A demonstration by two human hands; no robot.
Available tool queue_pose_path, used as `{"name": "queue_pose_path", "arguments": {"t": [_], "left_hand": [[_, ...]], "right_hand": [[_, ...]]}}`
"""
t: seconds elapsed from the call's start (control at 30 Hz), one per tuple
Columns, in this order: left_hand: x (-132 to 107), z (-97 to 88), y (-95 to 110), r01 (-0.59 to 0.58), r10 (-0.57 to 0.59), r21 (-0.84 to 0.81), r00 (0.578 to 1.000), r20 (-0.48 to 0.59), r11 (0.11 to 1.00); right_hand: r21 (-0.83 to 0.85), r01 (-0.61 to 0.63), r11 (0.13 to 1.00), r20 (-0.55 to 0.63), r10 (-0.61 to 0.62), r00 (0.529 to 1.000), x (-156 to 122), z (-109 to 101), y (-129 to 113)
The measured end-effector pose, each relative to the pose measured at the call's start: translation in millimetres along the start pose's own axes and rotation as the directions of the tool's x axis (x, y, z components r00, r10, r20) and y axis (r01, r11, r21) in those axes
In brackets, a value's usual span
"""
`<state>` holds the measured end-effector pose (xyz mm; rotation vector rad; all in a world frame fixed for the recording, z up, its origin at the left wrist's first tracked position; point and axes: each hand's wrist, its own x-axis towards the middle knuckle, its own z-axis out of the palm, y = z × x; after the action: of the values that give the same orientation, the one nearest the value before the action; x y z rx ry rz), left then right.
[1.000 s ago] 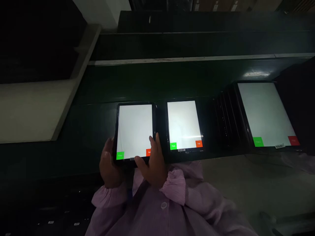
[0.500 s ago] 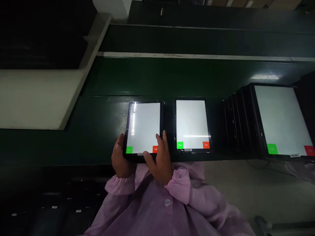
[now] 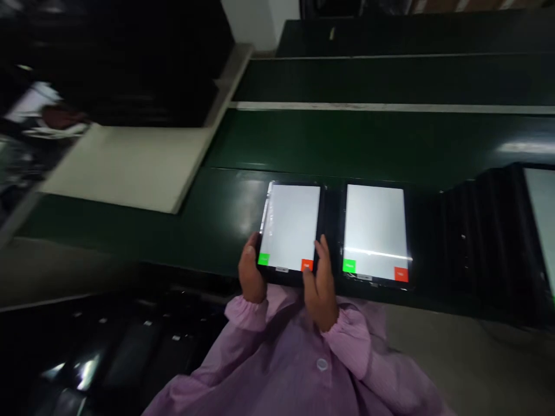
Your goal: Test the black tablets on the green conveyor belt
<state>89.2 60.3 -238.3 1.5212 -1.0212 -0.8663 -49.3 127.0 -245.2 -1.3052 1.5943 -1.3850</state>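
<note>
A black-framed tablet (image 3: 289, 222) with a lit white screen is held in front of me, a green square at its lower left and a red one at its lower right. My left hand (image 3: 252, 271) grips its lower left edge, closed on it. On the opposite side, my right hand (image 3: 321, 289) holds the lower right corner, its thumb over the front beside the red square. A second lit tablet (image 3: 376, 231), with the same coloured squares, lies on the dark green table just right of my right hand, not touched.
To the right stands a row of dark tablets (image 3: 472, 231), the outermost showing a white screen (image 3: 541, 202), cut by the frame. A pale board (image 3: 130, 167) lies at left under a large dark object (image 3: 143, 63). Several dark devices (image 3: 130, 346) with small labels sit below the table's left side.
My view has swung left, so everything sits further right. My right hand's fingers have closed in on the tablet's right edge, the thumb now over its lower right front.
</note>
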Motion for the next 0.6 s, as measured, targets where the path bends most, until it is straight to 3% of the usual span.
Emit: {"name": "queue_pose_path", "arguments": {"t": [0.4, 0.6], "left_hand": [[4.6, -5.0, -21.1, -0.062, 0.071, -0.169, 0.996, 0.048, 0.984], [-8.6, -8.0, 4.1, -0.126, 0.139, -0.186, 0.989, 0.057, 0.974]], "right_hand": [[0.036, -0.055, 0.998, -0.013, 0.055, 0.998, 0.9, 2.8, 0.3], [0.034, -0.044, 0.998, -0.056, 0.045, 0.997, -6.2, 4.1, -14.2]]}}
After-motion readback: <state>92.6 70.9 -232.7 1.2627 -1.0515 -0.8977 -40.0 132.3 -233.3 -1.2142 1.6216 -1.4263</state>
